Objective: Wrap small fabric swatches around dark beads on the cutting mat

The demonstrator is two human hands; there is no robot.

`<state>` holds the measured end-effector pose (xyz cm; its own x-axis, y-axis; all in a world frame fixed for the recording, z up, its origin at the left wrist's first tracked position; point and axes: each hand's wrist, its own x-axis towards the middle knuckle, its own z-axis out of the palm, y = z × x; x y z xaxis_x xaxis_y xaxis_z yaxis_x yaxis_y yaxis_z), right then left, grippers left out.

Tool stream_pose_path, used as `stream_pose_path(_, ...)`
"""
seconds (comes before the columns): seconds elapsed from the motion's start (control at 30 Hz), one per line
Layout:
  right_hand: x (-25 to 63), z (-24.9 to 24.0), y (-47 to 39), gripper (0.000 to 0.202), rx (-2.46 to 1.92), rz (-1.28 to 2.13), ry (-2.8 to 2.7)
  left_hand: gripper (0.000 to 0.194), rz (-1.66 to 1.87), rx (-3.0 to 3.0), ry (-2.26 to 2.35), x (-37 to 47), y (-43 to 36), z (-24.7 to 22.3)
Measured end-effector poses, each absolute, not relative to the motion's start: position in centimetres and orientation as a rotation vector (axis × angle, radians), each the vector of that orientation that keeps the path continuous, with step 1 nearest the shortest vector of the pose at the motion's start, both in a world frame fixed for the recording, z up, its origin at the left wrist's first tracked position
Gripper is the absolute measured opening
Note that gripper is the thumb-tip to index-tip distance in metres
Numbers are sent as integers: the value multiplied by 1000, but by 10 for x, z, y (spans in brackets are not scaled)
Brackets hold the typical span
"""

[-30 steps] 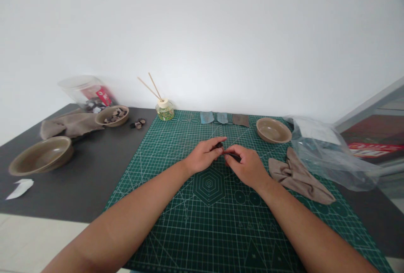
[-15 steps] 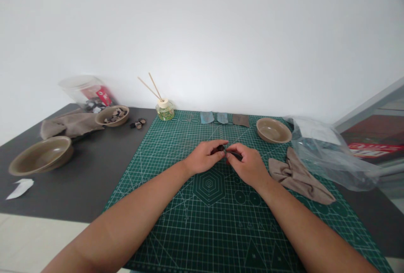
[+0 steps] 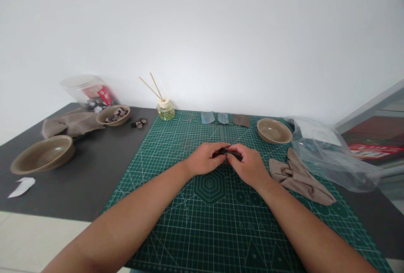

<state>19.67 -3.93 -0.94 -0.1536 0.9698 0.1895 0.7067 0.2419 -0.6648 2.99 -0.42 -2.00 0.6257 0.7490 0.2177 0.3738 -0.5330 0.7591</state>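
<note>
My left hand is closed, thumb and fingers pinching a small dark piece that they mostly hide. Touching it at the fingertips, my right hand grips a slim black tool; its kind does not show. Both hands meet above the middle of the green cutting mat. To the right of my right hand, a crumpled brown cloth lies on the mat, with a tan bowl behind it.
Behind my hands lie two blue patches and a brown patch. A reed diffuser stands at the mat's back left. Leftward are a bowl of small pieces, loose pieces, another bowl and a clear jar. Plastic bag at right.
My left fingers have stretched slightly further right, over the tip of the black tool, and the two hands now touch more closely. Both keep their grip.
</note>
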Motion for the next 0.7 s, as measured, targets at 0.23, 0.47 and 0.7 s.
stream_pose_path(0.23,197,-9,-39,15,-1533,568,-1941,37,689,2165,851,30,-5,-17)
stream_pose_path(0.47,197,-11,-39,15,-1523,579,-1944,37,676,2175,833,30,-5,-16)
stream_pose_path(0.7,197,-9,-39,15,-1521,569,-1949,38,689,2166,827,29,-4,-18)
